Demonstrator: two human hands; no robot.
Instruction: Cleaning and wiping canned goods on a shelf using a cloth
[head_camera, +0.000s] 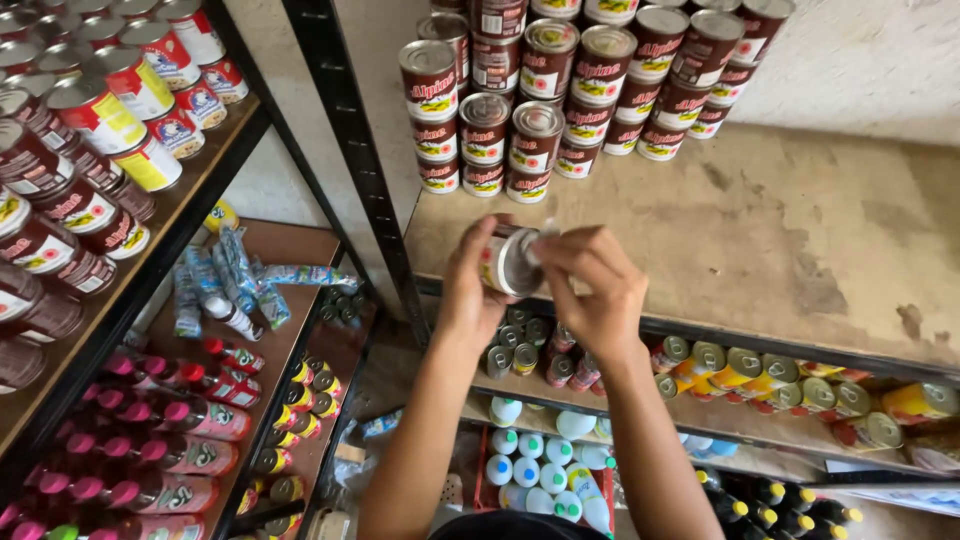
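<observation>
tin can (508, 262) clasped in left hand (468, 290), right hand (597, 285) fingers pinching its lid, stacked cans (560, 90) behind on wooden shelf (760, 230)

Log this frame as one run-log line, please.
left hand: holds can | right hand: fingers on can top | place: over shelf edge | behind: stacked cans

Both forearms reach up together — left hand (470, 290) cupped, right hand (595, 285) with fingers curled, just above the shelf edge (760, 345).
</observation>
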